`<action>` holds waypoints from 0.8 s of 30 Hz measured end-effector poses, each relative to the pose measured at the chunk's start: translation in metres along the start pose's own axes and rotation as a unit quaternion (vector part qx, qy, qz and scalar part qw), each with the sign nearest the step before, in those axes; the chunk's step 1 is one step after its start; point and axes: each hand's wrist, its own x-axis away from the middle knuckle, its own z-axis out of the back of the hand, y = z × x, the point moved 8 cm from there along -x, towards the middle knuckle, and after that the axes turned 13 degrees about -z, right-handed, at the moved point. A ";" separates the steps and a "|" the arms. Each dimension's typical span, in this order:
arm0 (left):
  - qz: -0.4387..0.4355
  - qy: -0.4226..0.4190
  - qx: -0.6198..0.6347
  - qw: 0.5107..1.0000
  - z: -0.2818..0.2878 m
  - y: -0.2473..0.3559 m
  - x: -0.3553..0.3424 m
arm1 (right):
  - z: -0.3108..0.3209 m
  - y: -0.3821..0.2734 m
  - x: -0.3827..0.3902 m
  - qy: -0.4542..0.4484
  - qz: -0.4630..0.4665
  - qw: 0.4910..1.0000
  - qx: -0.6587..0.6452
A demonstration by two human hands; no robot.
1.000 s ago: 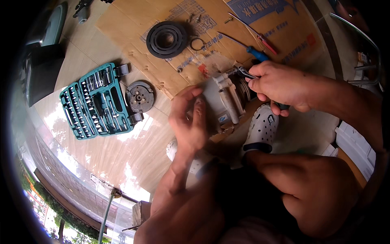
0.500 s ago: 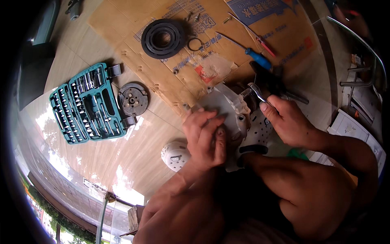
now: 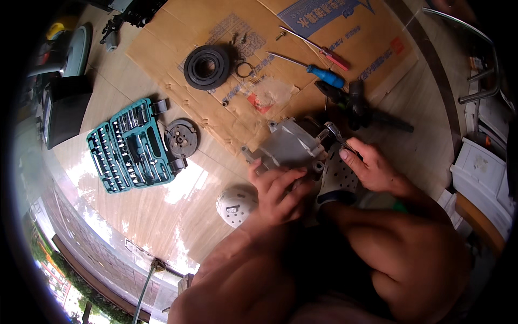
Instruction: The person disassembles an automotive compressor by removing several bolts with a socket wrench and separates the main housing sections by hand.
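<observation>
The left hand [image 3: 278,191] lies half curled on the near end of a grey metal casing [image 3: 291,147], fingers spread and bent over its edge, gripping it. The right hand [image 3: 372,168] is closed round the handle of a wrench [image 3: 335,133], thumb and fingers pinched on it; the wrench head sits at the casing's far right corner, its length slanting from upper left down to the hand. The casing rests at the near edge of a flattened cardboard sheet [image 3: 216,32] on the wooden floor, its long side running from lower left to upper right. Just right of it is a white perforated shoe [image 3: 339,178]. Beyond lie a blue-handled screwdriver [image 3: 313,67], a black ring-shaped part [image 3: 206,66] and an open teal socket set [image 3: 129,144].
</observation>
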 end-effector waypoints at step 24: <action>-0.020 -0.098 -0.161 0.982 0.017 -0.014 -0.019 | -0.003 -0.022 -0.052 0.125 0.140 0.977 0.104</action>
